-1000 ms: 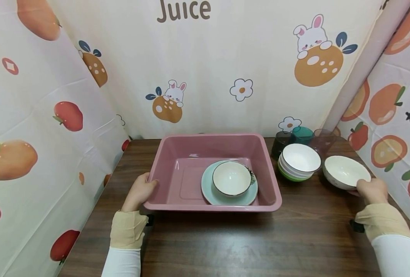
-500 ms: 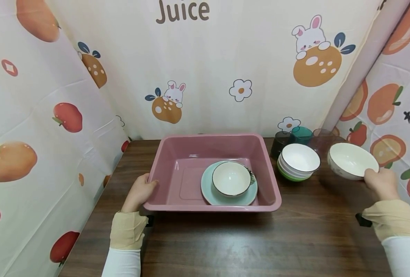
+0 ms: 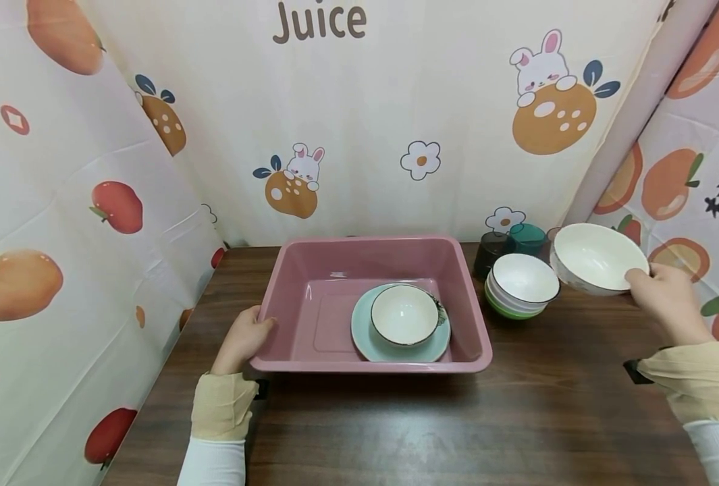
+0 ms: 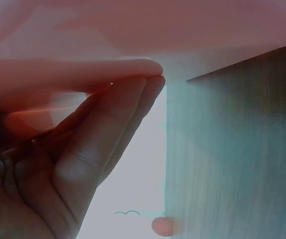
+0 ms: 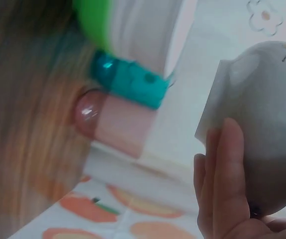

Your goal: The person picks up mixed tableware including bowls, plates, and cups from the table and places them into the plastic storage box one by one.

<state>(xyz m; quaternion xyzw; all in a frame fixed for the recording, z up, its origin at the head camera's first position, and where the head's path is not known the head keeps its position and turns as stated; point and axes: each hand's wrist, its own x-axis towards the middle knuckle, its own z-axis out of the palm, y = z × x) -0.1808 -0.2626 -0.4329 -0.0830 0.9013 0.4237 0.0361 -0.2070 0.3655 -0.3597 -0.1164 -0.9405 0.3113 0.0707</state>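
My right hand [image 3: 666,300] holds a large white bowl [image 3: 599,256] by its near right rim, off the table. In the right wrist view, straight fingers lie along the outside of that bowl [image 5: 272,124]. My left hand [image 3: 244,337] grips the left front rim of a pink plastic basin [image 3: 371,366]. From the left wrist view, the fingers [image 4: 103,129] press up under the basin's rim [image 4: 108,69]; the thumb is hidden there. Inside the basin, a small dark-rimmed white bowl [image 3: 404,314] sits on a pale blue plate [image 3: 368,337].
Right of the basin stands a stack of white bowls [image 3: 525,280], a green one [image 3: 511,312] lowest. Behind it are a dark cup [image 3: 491,253] and a teal cup [image 3: 528,237]. A pinkish clear cup [image 5: 118,122] is mostly hidden behind the held bowl. Printed curtains enclose the wooden table [image 3: 426,425].
My right hand has lifted the large bowl off the table, then carried it left toward the stack and the cups. The left hand stays on the basin's rim.
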